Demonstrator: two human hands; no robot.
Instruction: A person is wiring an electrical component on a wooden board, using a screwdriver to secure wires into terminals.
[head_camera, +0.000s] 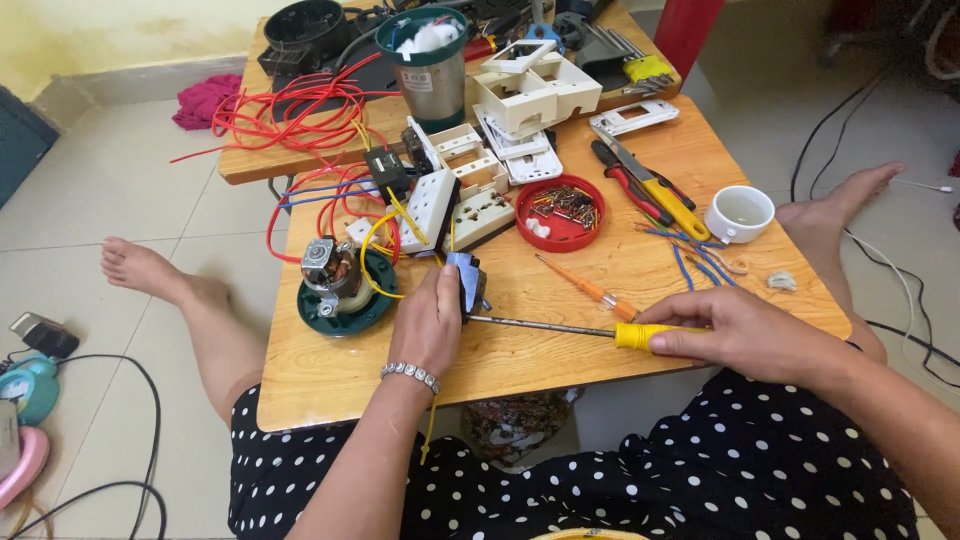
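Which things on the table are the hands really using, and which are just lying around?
In use:
- left hand gripping a small blue part
- right hand holding the yellow-handled screwdriver, tip at that part

Lying about:
- orange screwdriver
- red dish of screws
- white cup
- pliers
- motor on green base
- red wires

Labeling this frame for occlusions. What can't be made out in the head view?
- Small blue part: mostly covered by the left hand, so its shape is unclear.
- Screwdriver tip: hidden behind that part.
- Screwdriver's yellow handle: its rear is covered by the right hand.
- Red dish contents: too small to identify.
- Black round item: cut off by the top edge.
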